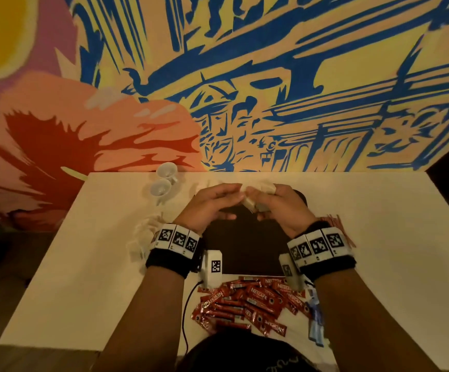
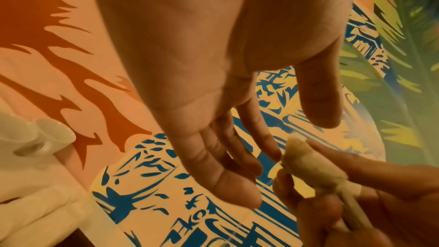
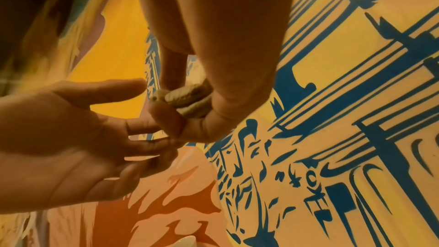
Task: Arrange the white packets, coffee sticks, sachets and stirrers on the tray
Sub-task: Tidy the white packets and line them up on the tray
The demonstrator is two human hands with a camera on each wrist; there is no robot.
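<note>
My right hand [image 1: 261, 205] grips a small bundle of white packets [image 1: 249, 202] above the far part of the dark tray [image 1: 244, 245]. In the right wrist view the packets [image 3: 187, 99] sit stacked between thumb and curled fingers. My left hand [image 1: 231, 201] is held beside them with straight fingers, holding nothing; its fingertips [image 2: 276, 154] reach the end of the packets [image 2: 316, 166]. Red coffee sticks [image 1: 252, 302] lie heaped in front of the tray. A pile of white sachets [image 1: 142, 234] lies left of it and red stirrers [image 1: 336, 224] lie to its right, partly hidden by my wrist.
Two white cups [image 1: 164, 181] stand at the back left of the white table [image 1: 83, 264], against the painted wall. A black cable [image 1: 188, 304] runs off the near edge. A blue item [image 1: 315, 318] lies right of the coffee sticks.
</note>
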